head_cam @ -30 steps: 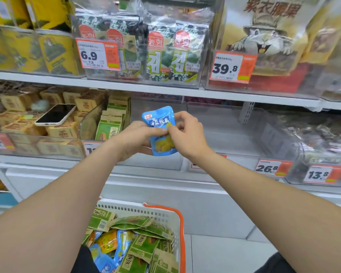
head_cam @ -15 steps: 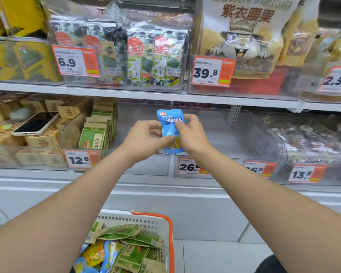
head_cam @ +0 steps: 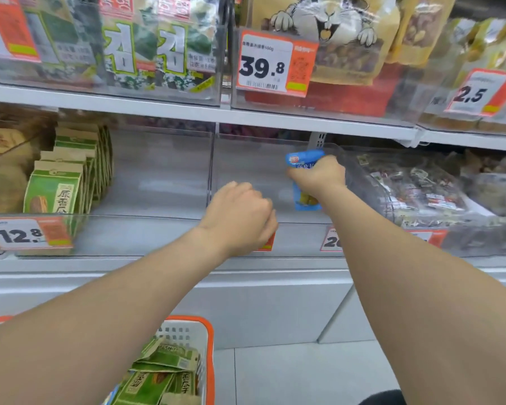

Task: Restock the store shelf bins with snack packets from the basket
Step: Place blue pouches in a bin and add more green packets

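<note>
Operator, your right grip (head_cam: 319, 176) pinches the blue packet (head_cam: 306, 200) at the clear bin (head_cam: 246, 171); your left grip (head_cam: 240, 214) seems curled round nothing.

Glossy blue foil packet (head_cam: 304, 200), clear smooth plastic bin (head_cam: 246, 171), matt paper-look green packets (head_cam: 53, 191), white plastic basket (head_cam: 187, 334)

A blue packet (head_cam: 306, 200), glossy with a yellow picture near its bottom edge, hangs upright inside a clear bin (head_cam: 246, 219) on the lower shelf, close to the bin's right wall, gripped around its middle by the right hand (head_cam: 319, 178). The basket (head_cam: 209, 346), white with an orange rim, stands below the shelf's front edge, holding green packets (head_cam: 158, 381) piled flat.
</note>
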The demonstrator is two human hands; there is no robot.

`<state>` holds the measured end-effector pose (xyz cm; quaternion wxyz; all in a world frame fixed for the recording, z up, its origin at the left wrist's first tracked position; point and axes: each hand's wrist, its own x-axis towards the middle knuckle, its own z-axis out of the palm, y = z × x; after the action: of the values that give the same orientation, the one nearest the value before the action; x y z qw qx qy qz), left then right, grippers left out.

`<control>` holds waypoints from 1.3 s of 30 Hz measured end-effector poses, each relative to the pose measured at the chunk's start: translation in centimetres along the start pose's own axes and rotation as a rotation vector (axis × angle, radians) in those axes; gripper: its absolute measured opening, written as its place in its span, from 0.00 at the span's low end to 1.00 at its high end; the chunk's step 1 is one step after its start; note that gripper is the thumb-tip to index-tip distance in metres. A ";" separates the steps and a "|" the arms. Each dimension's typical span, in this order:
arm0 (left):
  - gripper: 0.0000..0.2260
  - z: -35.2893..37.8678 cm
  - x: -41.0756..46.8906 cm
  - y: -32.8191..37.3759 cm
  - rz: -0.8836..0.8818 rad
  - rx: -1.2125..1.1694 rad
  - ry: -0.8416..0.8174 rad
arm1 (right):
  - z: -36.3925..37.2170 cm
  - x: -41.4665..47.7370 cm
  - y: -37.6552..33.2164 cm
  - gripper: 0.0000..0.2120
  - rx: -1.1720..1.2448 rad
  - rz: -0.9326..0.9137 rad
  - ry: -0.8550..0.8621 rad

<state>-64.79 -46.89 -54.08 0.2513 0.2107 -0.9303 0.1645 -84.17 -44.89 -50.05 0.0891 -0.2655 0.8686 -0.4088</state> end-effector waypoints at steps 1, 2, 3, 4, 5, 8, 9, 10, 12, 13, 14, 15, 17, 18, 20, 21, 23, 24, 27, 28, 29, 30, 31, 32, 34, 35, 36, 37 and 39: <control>0.19 0.1 0.5 0.6 -0.014 -0.007 -0.031 | 0.2 0.7 0.1 0.33 -0.057 -0.004 0.025; 0.20 0.1 0.9 1.2 -0.029 -0.010 -0.056 | 0.5 1.4 0.1 0.34 -0.101 -0.015 0.036; 0.21 0.3 1.3 1.6 -0.045 -0.017 -0.075 | 0.8 2.0 0.1 0.34 -0.140 -0.008 0.036; 0.23 0.5 1.7 2.0 -0.064 -0.036 -0.094 | 1.2 2.8 0.1 0.35 -0.181 -0.002 0.032; 0.23 0.7 1.9 2.3 -0.079 -0.067 -0.119 | 1.6 3.4 0.1 0.35 -0.228 0.028 0.015; 0.25 1.2 2.5 2.8 -0.131 -0.164 -0.244 | 2.9 5.8 0.1 0.37 -0.286 0.079 -0.091; 0.26 1.4 2.6 2.9 -0.145 -0.180 -0.282 | 3.3 6.6 0.1 0.37 -0.243 0.080 -0.103; 0.26 1.6 2.6 3.0 -0.153 -0.184 -0.304 | 3.5 7.3 0.1 0.38 -0.190 0.070 -0.091; 0.26 1.8 2.7 3.1 -0.154 -0.181 -0.306 | 3.9 8.6 0.4 0.44 -0.156 0.048 -0.025; 0.26 1.9 2.7 3.1 -0.147 -0.182 -0.300 | 3.9 8.9 0.6 0.46 -0.181 0.040 0.015; 0.27 1.9 2.8 3.1 -0.140 -0.183 -0.299 | 3.8 9.2 0.9 0.47 -0.215 0.025 0.053; 0.27 2.0 2.8 3.1 -0.134 -0.182 -0.299 | 3.7 9.4 1.1 0.47 -0.231 0.017 0.091; 0.27 2.1 2.8 3.1 -0.126 -0.169 -0.295 | 3.6 9.4 1.6 0.45 -0.227 -0.013 0.152; 0.27 2.1 2.8 3.1 -0.124 -0.160 -0.294 | 3.6 9.4 1.9 0.44 -0.228 -0.033 0.169; 0.27 2.2 2.8 3.1 -0.123 -0.150 -0.297 | 3.9 9.2 2.3 0.41 -0.261 -0.087 0.182; 0.27 2.2 2.8 3.1 -0.121 -0.150 -0.297 | 4.1 9.1 2.4 0.39 -0.295 -0.115 0.183; 0.27 2.3 2.8 3.1 -0.117 -0.149 -0.295 | 4.4 8.9 2.5 0.40 -0.369 -0.165 0.171; 0.27 2.3 2.8 3.1 -0.117 -0.148 -0.295 | 4.6 8.8 2.5 0.41 -0.403 -0.188 0.162; 0.27 2.3 2.8 3.1 -0.120 -0.152 -0.311 | 4.5 8.0 2.4 0.44 -0.465 -0.211 0.118; 0.27 2.1 2.8 3.0 -0.120 -0.160 -0.319 | 4.4 7.8 2.2 0.45 -0.488 -0.212 0.095; 0.27 2.0 2.8 3.0 -0.116 -0.176 -0.333 | 4.2 7.4 2.0 0.44 -0.513 -0.212 0.072; 0.27 1.8 2.7 2.9 -0.110 -0.200 -0.356 | 3.9 7.0 1.6 0.42 -0.535 -0.211 0.053; 0.27 1.6 2.6 2.7 -0.100 -0.222 -0.378 | 3.7 6.6 1.0 0.39 -0.558 -0.211 0.026; 0.27 1.4 2.3 2.4 -0.085 -0.234 -0.389 | 3.4 6.0 0.4 0.33 -0.585 -0.221 -0.015; 0.24 1.0 1.2 1.8 -0.055 -0.231 -0.379 | 2.9 4.1 -0.8 0.23 -0.673 -0.273 -0.108; 0.21 0.8 0.4 1.4 -0.047 -0.232 -0.371 | 2.7 2.9 -1.4 0.21 -0.720 -0.331 -0.147; 0.18 0.5 -0.5 1.1 -0.043 -0.241 -0.366 | 2.5 1.6 -2.0 0.19 -0.763 -0.404 -0.185; 0.14 0.0 -1.4 0.7 -0.038 -0.253 -0.359 | 2.3 0.3 -2.6 0.18 -0.804 -0.484 -0.214; 0.11 -1.1 -3.1 -0.5 -0.014 -0.258 -0.322 | 1.6 -2.6 -3.9 0.15 -0.852 -0.607 -0.198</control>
<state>-61.67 -45.84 -54.74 0.1256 0.2070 -0.9702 0.0066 -79.88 -46.67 -48.32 -0.0673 -0.5548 0.8293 -0.0004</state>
